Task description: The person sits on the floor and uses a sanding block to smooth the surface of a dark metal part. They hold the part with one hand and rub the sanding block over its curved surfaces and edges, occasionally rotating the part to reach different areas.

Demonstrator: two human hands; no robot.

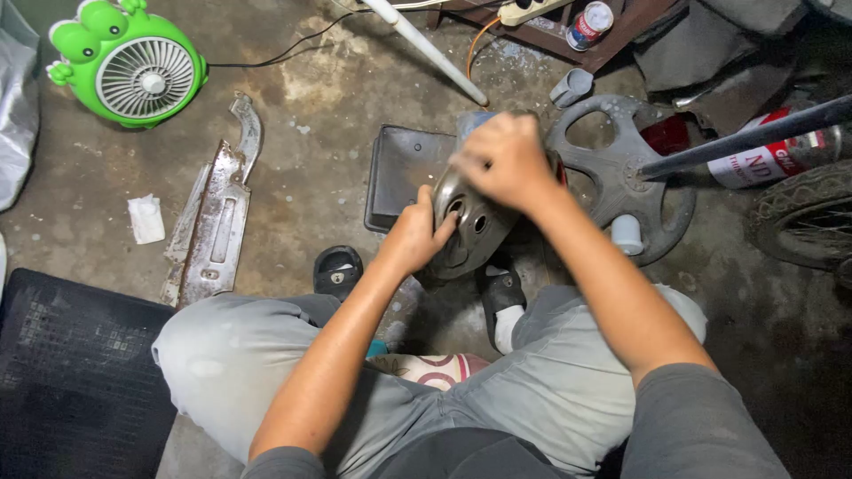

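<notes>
We sit on the concrete floor [302, 177] with a round grey metal cover [475, 222] propped upright between our feet. Our left hand [417, 235] grips the cover's lower left rim, fingers curled over its face. Our right hand [504, 160] is closed over the cover's top edge; we cannot tell whether it holds anything else. The cover leans against a dark flat tray [404, 173] lying behind it. Just right of it lies a grey plastic wheel cover [621, 173], with a small white cup [627, 235] standing on its lower rim. A grey cup [571, 87] lies tipped over near the wheel cover's top; what it holds we cannot tell. A can [589, 25] lies on the brown board at the top. Far left on the floor are a green fan [133, 66] and a rusty metal panel [213, 213].
</notes>
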